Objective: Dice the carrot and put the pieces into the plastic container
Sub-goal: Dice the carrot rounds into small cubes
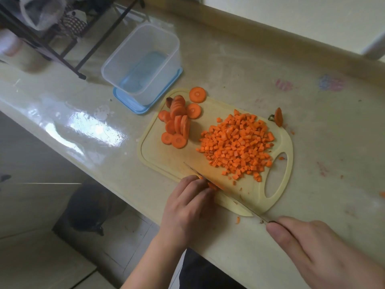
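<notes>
Head view: I look down on a pale countertop (pixel 239 65) with one cream cutting board (pixel 166 161) lying across it, handle slot at the right end.
Left hand: my left hand (pixel 187 209) sits at the board's near edge, fingers curled down on a few carrot pieces (pixel 212 186) and pressing them against the blade.
Right hand: my right hand (pixel 316 245) is closed round the knife handle; the handle itself is hidden inside the grip.
Knife: one knife (pixel 218 187), blade lying diagonally over the board's near corner, tip toward the left.
Diced carrot: one broad heap of diced carrot cubes (pixel 237 142) on the right half of the board, too many to count.
Carrot slices: a cluster of round carrot slices (pixel 177 119) on the left half, some flat, some leaning on edge; I make out roughly a dozen, and one lies on the board's far rim.
Carrot end: one cut carrot end (pixel 278 117) stands just off the board's far right corner.
Container: one clear plastic container (pixel 143 61), holding no carrot, stands on its blue lid (pixel 133 101), just beyond the board's far left corner.
Scraps: a few orange crumbs on the counter to the right of the board and near the knife.
Surroundings: a dark wire rack (pixel 62 32) at the far left of the counter, its contents blurred.
</notes>
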A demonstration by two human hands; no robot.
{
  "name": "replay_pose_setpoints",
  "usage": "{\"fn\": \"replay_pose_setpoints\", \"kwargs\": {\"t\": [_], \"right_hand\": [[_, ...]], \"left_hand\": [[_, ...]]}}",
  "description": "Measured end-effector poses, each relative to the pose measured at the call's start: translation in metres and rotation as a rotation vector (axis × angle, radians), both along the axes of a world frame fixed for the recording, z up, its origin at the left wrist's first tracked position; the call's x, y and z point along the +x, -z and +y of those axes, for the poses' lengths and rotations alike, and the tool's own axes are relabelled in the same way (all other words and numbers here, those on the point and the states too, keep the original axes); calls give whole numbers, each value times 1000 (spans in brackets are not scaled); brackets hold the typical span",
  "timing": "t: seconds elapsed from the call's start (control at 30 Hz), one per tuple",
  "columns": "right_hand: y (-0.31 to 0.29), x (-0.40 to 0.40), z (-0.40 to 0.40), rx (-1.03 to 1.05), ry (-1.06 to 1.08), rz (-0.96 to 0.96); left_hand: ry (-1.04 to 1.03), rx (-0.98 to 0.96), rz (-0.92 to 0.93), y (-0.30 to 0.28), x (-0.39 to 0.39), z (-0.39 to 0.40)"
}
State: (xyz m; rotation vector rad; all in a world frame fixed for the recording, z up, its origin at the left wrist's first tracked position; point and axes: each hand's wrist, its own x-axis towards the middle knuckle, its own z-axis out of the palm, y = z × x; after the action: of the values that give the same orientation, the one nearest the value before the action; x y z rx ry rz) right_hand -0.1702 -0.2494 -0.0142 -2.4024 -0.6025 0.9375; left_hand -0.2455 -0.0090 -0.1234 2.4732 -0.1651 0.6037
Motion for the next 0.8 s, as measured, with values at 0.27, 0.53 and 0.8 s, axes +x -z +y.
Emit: {"fn": "replay_pose_setpoints", "kwargs": {"t": [0.27,0.53,0.8], "right_hand": [[8,-5,-2,-33,4,35],[21,14,17,65,40,1],[14,21,11,84,98,-14]], "left_hand": [[-11,-55,31,-2,1,0],[-10,13,6,-4,0,0],[-60,46,18,-5,2,-3]]}}
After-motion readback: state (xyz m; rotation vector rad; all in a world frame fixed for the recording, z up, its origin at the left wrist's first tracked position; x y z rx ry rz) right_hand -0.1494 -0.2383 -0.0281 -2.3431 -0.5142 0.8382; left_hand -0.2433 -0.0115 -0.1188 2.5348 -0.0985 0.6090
